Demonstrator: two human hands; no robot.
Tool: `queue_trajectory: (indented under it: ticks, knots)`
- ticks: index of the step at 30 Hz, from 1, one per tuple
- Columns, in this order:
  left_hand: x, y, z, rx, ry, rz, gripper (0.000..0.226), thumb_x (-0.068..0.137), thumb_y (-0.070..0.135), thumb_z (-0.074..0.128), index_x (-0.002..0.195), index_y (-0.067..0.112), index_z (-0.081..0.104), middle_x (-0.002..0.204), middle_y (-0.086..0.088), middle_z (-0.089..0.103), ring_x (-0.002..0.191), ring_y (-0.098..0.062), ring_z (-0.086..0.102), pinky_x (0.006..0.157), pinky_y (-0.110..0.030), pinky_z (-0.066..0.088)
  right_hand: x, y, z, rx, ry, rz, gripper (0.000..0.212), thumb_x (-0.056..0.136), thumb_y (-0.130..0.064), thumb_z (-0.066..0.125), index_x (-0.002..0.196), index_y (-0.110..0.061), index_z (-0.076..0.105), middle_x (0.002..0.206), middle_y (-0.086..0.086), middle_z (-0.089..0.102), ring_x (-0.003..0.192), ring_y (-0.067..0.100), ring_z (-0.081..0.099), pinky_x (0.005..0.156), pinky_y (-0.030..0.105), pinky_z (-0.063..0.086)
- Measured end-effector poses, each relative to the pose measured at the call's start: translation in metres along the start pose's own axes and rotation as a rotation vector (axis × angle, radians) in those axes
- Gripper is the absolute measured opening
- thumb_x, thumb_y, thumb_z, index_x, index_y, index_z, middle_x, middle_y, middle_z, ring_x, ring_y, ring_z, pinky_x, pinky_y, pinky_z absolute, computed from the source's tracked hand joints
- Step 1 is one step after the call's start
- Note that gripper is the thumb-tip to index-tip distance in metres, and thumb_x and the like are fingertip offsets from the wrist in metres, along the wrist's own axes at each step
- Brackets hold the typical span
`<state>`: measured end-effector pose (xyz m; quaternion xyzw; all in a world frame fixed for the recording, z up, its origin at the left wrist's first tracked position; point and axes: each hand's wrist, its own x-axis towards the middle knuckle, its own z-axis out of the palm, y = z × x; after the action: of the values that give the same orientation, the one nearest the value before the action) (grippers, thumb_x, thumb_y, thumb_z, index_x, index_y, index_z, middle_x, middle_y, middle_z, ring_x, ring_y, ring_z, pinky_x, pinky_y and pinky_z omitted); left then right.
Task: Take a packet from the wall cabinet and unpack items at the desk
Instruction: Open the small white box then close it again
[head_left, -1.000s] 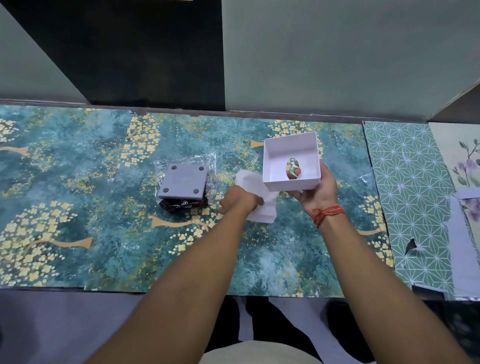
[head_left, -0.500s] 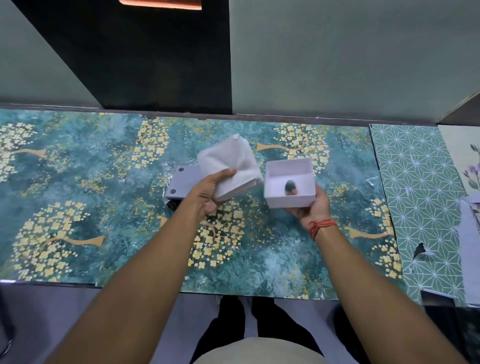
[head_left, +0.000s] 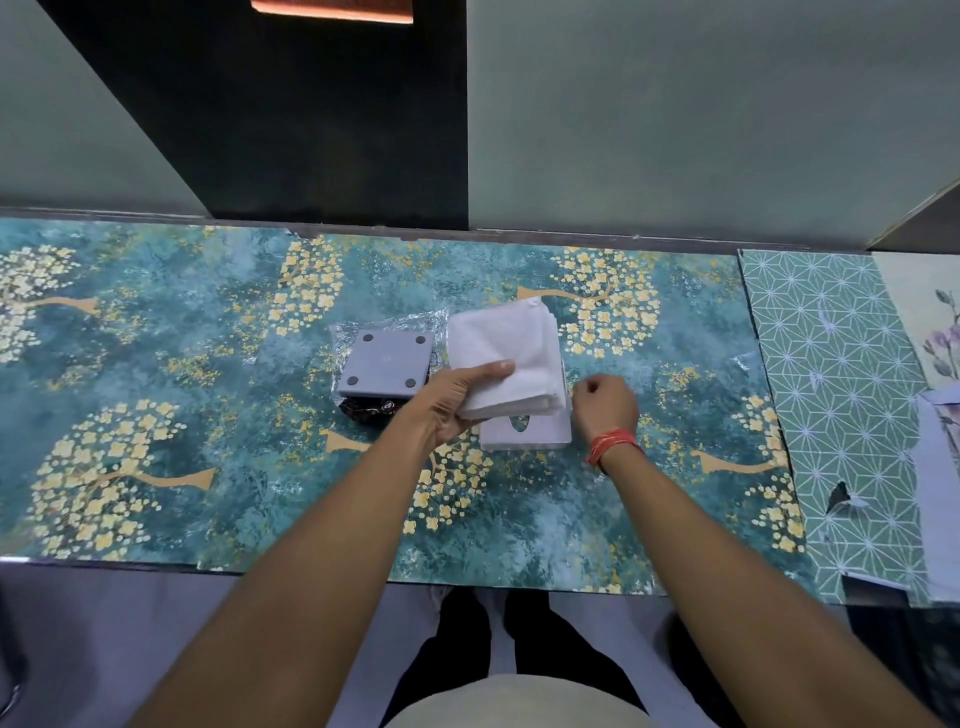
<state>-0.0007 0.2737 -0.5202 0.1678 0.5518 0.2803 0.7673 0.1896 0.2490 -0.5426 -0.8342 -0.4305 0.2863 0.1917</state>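
Observation:
My left hand (head_left: 451, 402) grips a white foam wrapping pouch (head_left: 506, 358) by its near left edge, thumb on top, and holds it over the far part of a white cardboard box (head_left: 540, 432). The box lies on the desk (head_left: 156, 364), its oval cut-out showing near the pouch's edge. My right hand (head_left: 605, 408), with a red thread at the wrist, is curled at the box's right side; whether it grips the box I cannot tell. A grey square device (head_left: 385, 364) with dark round feet lies bottom-up on clear plastic, just left of my left hand.
The desk has a teal covering with yellow blossoms. A green patterned sheet (head_left: 831, 395) and white papers (head_left: 937, 493) lie at the right end. A dark panel and grey wall rise behind. The desk's near edge runs above my legs.
The box has gone from my raised right hand down onto the desk. My left hand has carried the white pouch to the right, over the box.

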Motion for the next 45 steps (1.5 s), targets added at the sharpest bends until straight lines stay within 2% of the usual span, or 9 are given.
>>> queue_trajectory:
  ticks: [4,8,12,16,19,27,33,40,45]
  knots:
    - [-0.002,0.001,0.006,0.016,-0.049,0.04,0.021,0.079,0.007,0.077,0.099,0.007,0.069,0.09,-0.007,0.077,0.079,-0.021,0.071,0.067,-0.033,0.062,-0.002,-0.035,-0.018,0.387,0.206,-0.049,0.042,0.094,-0.036,0.049,0.077,-0.001,0.064,0.075,0.016,0.065,0.073,0.035,0.058,0.059,0.033,0.044]
    - [-0.003,0.0,0.011,0.021,-0.067,0.07,0.025,0.076,0.006,0.078,0.1,0.007,0.07,0.093,-0.008,0.077,0.077,-0.02,0.073,0.069,-0.036,0.063,-0.01,-0.064,-0.032,0.898,-0.331,0.195,0.08,0.087,-0.072,0.037,0.094,0.001,0.068,0.094,0.02,0.073,0.077,0.031,0.068,0.07,0.037,0.056]
    - [-0.005,-0.002,0.014,0.053,-0.033,0.128,0.032,0.073,0.005,0.08,0.103,0.006,0.069,0.091,-0.007,0.079,0.08,-0.023,0.074,0.066,-0.036,0.063,-0.013,-0.06,-0.039,1.062,-0.616,0.223,0.058,0.095,-0.058,0.034,0.095,-0.012,0.069,0.082,0.007,0.077,0.069,0.023,0.074,0.057,0.034,0.06]
    - [-0.007,-0.001,0.018,0.028,0.022,0.151,0.034,0.074,0.012,0.07,0.107,0.008,0.062,0.101,-0.011,0.068,0.082,-0.028,0.065,0.058,-0.032,0.056,-0.006,-0.051,-0.031,0.926,-0.541,0.146,0.016,0.09,-0.024,0.061,0.098,-0.011,0.064,0.098,0.012,0.071,0.081,0.028,0.068,0.068,0.037,0.058]
    - [-0.011,0.002,0.02,-0.011,0.048,0.109,0.036,0.069,0.028,0.057,0.101,0.012,0.06,0.097,-0.011,0.061,0.08,-0.027,0.057,0.06,-0.03,0.045,0.0,-0.046,-0.025,0.672,-0.438,0.112,0.026,0.082,-0.008,0.064,0.107,-0.002,0.058,0.115,0.023,0.065,0.09,0.034,0.064,0.077,0.045,0.053]
    - [0.001,-0.017,0.015,0.462,0.33,0.282,0.01,0.091,0.018,0.059,0.092,0.009,0.063,0.1,-0.013,0.067,0.092,-0.031,0.065,0.077,-0.04,0.052,-0.002,-0.042,-0.016,0.19,-0.347,0.017,0.034,0.08,-0.015,0.065,0.11,-0.006,0.052,0.104,0.01,0.057,0.091,0.029,0.057,0.075,0.036,0.049]
    - [0.005,-0.022,0.017,0.902,0.448,0.403,0.023,0.086,0.024,0.063,0.097,0.004,0.068,0.094,-0.009,0.071,0.08,-0.026,0.062,0.065,-0.03,0.044,0.001,-0.04,-0.011,0.01,-0.267,0.019,0.037,0.077,-0.019,0.069,0.109,-0.005,0.056,0.107,0.012,0.061,0.087,0.028,0.054,0.072,0.032,0.044]
    - [0.01,-0.02,0.015,1.018,0.442,0.432,0.03,0.084,0.022,0.068,0.107,0.005,0.062,0.109,-0.013,0.068,0.099,-0.033,0.064,0.076,-0.036,0.05,0.004,-0.043,-0.003,-0.148,-0.236,0.018,0.041,0.078,-0.02,0.069,0.113,-0.004,0.056,0.126,0.02,0.052,0.102,0.037,0.059,0.071,0.031,0.042]
    - [0.013,-0.03,0.01,1.118,0.454,0.358,0.054,0.082,0.021,0.071,0.129,0.007,0.049,0.134,-0.018,0.043,0.119,-0.037,0.049,0.095,-0.04,0.044,0.008,-0.038,0.004,-0.155,-0.293,0.079,0.052,0.078,-0.019,0.069,0.124,-0.005,0.049,0.133,0.021,0.045,0.107,0.037,0.058,0.079,0.035,0.049]
